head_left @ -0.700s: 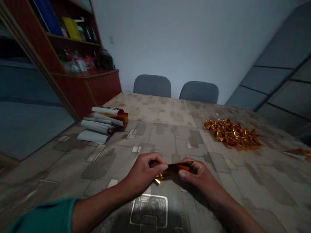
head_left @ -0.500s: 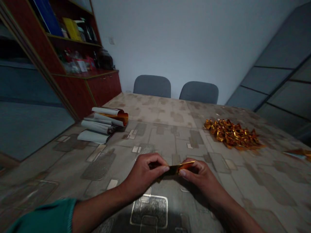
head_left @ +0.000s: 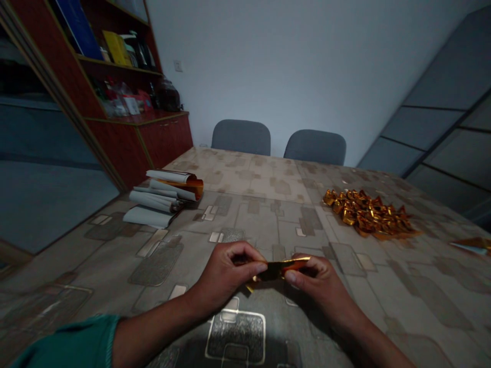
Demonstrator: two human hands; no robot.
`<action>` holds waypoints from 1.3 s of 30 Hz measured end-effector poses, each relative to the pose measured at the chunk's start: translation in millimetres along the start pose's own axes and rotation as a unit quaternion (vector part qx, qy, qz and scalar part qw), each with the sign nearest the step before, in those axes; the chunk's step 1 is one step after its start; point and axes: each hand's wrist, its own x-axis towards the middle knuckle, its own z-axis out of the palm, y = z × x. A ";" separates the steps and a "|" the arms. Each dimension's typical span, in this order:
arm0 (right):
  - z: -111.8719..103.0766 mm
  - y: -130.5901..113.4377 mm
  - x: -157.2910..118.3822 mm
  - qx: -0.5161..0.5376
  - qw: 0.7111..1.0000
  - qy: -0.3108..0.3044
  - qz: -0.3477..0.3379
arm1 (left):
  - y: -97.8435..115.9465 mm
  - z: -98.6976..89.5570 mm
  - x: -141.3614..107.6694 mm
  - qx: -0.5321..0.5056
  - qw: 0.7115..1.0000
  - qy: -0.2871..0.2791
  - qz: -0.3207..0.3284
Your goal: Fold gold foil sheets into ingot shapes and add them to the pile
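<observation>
Between my two hands is a piece of folded gold foil paper (head_left: 275,270), held just above the table. My left hand (head_left: 233,266) pinches its left end between thumb and fingers; a small gold corner sticks out below. My right hand (head_left: 312,273) grips the right end, thumb in front, with a bright gold edge showing above it. The fingers behind the paper are partly hidden. Off to the right lies a cluster of folded gold foil pieces (head_left: 368,212), shaped like small ingots.
Several rolled or folded grey-backed foil sheets (head_left: 164,197) lie on the patterned tablecloth (head_left: 245,214) at the left. Another foil sheet (head_left: 471,245) rests near the right edge. Two grey chairs (head_left: 241,137) stand behind the table, and a red-brown cabinet (head_left: 164,138) is at back left.
Both hands stay almost in place. The right hand has shifted slightly right, and more of the folded gold foil paper shows between the hands.
</observation>
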 end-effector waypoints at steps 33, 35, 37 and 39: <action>4.4 1.6 -4.0 0.007 0.998 0.065 0.002 | -6.5 1.7 -1.0 -0.077 0.994 -0.012 -0.082; 4.2 1.0 -4.7 0.017 0.998 0.058 0.008 | -6.4 1.8 0.1 -0.083 0.992 -0.028 -0.087; 2.3 2.8 -4.2 0.016 0.998 0.053 0.004 | -5.5 2.5 1.3 -0.085 0.991 -0.047 -0.089; -0.3 6.1 -2.8 0.013 0.998 0.053 0.003 | -4.3 3.4 1.7 -0.081 0.991 -0.061 -0.092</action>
